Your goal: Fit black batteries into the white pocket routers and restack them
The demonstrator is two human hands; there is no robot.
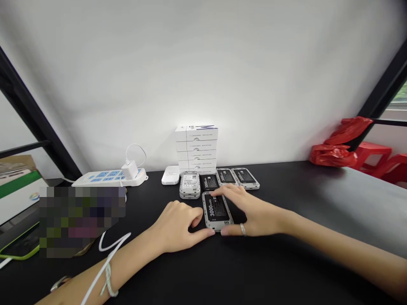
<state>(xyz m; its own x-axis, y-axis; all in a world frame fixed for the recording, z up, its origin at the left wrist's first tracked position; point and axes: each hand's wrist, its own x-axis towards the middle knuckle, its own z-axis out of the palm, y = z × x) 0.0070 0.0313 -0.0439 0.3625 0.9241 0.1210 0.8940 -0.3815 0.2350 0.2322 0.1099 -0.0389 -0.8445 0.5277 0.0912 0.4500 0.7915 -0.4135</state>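
Device with black battery, between two hands, back uncovered

Device lies flat on the black table, between the two hands; its black 3000mAh battery sits inside the pale frame, and no cover lies over it; as far as can be judged, the battery is in place and the back is open.

The right hand is spread across it, a finger at the far edge and the thumb by the near edge; whether it grips or merely rests cannot be told; the left hand has its fingers curled beside the left edge and its thumb reaching to the near edge, pinching nothing.

Just behind stand matching signs of the same stage: a partly hidden device, a middle device and a right-hand device show black batteries, likewise uncovered; a stacked pair of devices shows a printed pale face on top, with no black battery visible there.

White flat pieces lie beside that pair; whether they are covers is unclear; the white boxes stand stacked behind, seemingly closed, contents unseen.

Farther out, a power strip holds a white adapter at left; red plastic bags lie well apart at right.
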